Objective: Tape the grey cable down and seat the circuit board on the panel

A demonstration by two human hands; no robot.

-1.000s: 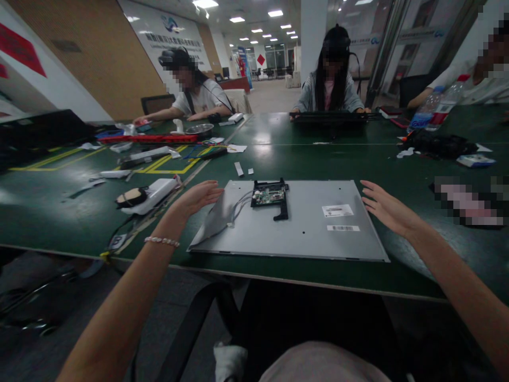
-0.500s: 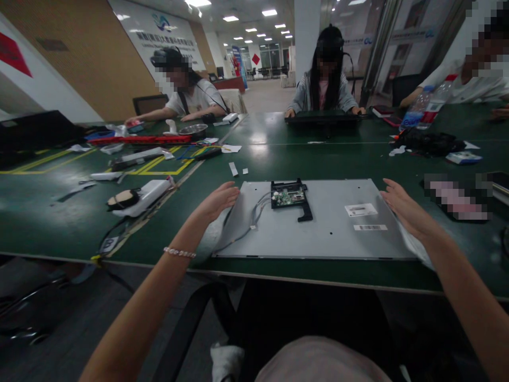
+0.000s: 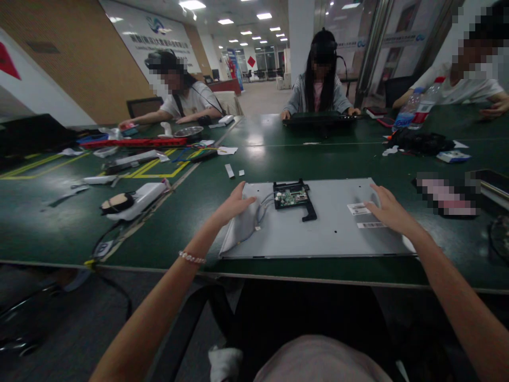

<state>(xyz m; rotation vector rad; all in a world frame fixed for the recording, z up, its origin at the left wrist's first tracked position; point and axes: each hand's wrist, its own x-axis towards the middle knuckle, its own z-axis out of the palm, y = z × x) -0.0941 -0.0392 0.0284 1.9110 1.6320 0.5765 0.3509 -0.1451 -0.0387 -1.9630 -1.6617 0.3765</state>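
Note:
A flat display panel (image 3: 278, 236) lies back side up near the table's front edge. Its grey metal back carries a green circuit board (image 3: 292, 197) in a black plastic bracket (image 3: 309, 212), grey cables (image 3: 258, 217) and white labels (image 3: 370, 225). My left hand (image 3: 235, 202) grips the panel's far left edge, thumb over the back and fingers along the side. At the far right edge, my right hand (image 3: 384, 208) holds on the same way, its thumb by the upper label. Some fingertips are hidden past the edges.
On the green table (image 3: 254, 159) to the left lie a white device with a black strap (image 3: 137, 201), cables and a red strip (image 3: 135, 142). A phone (image 3: 445, 197) and bottles (image 3: 425, 103) are at right. Across sits a person holding a black panel (image 3: 320, 120); others sit either side.
Both hands have moved inward from flat against the panel's sides, and the thumbs now lie over its back. The view has shifted slightly. The panel stays on the table.

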